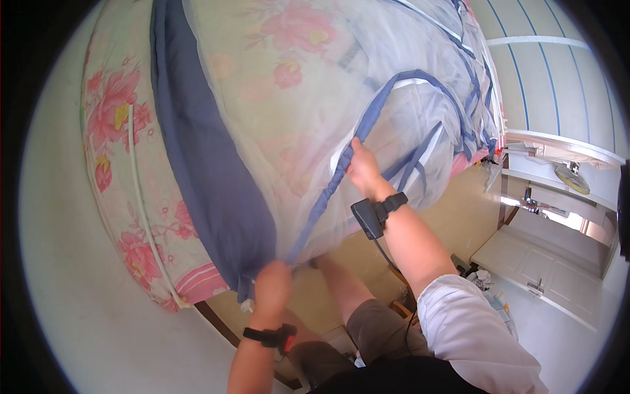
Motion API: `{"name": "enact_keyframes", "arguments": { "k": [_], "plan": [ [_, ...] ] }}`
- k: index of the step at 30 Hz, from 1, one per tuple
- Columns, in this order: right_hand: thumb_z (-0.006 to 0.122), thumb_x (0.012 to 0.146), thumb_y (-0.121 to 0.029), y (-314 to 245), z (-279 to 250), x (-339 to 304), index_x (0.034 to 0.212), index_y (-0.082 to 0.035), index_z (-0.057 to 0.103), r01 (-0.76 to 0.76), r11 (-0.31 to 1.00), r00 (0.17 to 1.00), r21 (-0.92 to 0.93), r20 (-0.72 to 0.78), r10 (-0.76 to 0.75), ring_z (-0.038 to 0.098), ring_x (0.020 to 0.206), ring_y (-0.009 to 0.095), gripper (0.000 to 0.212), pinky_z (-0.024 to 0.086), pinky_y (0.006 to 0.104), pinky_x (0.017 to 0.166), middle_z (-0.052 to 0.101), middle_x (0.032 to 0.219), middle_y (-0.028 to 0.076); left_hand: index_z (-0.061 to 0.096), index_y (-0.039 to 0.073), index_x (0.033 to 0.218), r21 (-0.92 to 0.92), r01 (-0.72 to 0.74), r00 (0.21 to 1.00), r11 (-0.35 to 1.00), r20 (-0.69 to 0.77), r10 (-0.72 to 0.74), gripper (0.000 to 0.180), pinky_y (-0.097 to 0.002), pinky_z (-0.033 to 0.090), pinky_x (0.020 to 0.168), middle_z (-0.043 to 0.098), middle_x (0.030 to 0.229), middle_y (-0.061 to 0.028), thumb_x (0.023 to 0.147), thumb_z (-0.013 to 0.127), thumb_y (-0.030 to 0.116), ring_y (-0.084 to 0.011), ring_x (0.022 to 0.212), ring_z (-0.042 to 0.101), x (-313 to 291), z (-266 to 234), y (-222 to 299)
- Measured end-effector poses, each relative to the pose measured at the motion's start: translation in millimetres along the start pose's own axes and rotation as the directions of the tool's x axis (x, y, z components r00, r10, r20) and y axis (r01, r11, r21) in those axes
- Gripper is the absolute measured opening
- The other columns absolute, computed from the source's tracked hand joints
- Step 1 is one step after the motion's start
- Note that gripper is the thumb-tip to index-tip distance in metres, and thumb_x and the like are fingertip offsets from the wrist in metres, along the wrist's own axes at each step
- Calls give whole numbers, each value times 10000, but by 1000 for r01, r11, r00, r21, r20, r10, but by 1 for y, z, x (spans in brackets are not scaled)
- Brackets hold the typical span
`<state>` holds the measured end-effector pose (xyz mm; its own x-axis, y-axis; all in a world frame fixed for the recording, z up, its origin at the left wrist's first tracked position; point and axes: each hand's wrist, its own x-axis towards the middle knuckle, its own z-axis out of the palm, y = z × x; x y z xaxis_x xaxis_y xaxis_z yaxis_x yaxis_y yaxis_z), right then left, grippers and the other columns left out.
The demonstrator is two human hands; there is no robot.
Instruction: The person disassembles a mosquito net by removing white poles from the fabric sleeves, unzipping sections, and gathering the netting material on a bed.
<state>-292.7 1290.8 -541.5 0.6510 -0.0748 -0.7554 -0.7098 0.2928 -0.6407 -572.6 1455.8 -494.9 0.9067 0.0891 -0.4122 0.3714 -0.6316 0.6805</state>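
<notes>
A sheer white mosquito net [256, 125] with blue fabric edging [377, 108] is spread over a bed. My right hand [364, 167] is closed around the edging, which arches up and away beyond it in a loop. Between my hands the edging runs taut and gathered into small wrinkles. My left hand [272, 282], blurred by motion, is closed on its lower end at the bed's near edge. Beside that hand hangs a wide blue panel [203, 157] of the net, stretching to the far side. Its fingertips do not show clearly.
A thin white rod [141, 203] lies on the pink-flowered bed sheet [118, 111] at the left. Loose net and blue strips [417, 157] bunch up on the right. Further right are a fan [572, 178] and a white door [541, 266]. My legs stand close to the bed.
</notes>
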Motion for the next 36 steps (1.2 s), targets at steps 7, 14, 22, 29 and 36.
{"name": "enact_keyframes", "arguments": {
  "k": [7,14,22,29,36],
  "plan": [
    [378,953,-282,25,3,-5,872,-29,509,124,988,987,-93,-88,-132,491,618,160,297,417,315,571,507,712,35,506,-7,835,-26,56,998,998,6,-56,133,-462,439,619,564,728,-209,859,480,121,-393,689,549,24,16,44],
    [396,947,-301,64,-1,-20,807,-55,509,11,999,999,-50,-51,-14,402,556,132,305,354,312,531,459,657,7,502,-7,838,-15,99,991,995,-88,-100,149,-466,447,602,573,746,-221,872,463,133,-402,684,558,83,21,68],
    [398,932,-337,16,-30,44,1091,22,502,134,970,989,-201,-40,-144,535,935,216,406,420,351,817,562,1049,124,544,23,944,23,170,985,985,-46,-168,205,-466,444,590,591,792,-195,875,480,205,-383,692,569,63,21,49],
    [407,921,-259,-69,-76,121,1051,-37,510,279,759,902,-588,-111,-417,565,829,225,277,481,399,680,566,913,96,552,31,967,141,130,991,981,-52,-124,200,-441,454,588,597,783,-167,867,494,195,-365,681,571,28,25,19],
    [403,911,-288,-32,-84,102,977,-12,548,378,345,878,-859,214,-427,573,687,205,319,498,351,551,562,806,93,518,42,860,22,13,993,1000,-118,-10,162,-425,458,587,590,793,-150,858,486,201,-341,708,578,86,41,41]
  ]
}}
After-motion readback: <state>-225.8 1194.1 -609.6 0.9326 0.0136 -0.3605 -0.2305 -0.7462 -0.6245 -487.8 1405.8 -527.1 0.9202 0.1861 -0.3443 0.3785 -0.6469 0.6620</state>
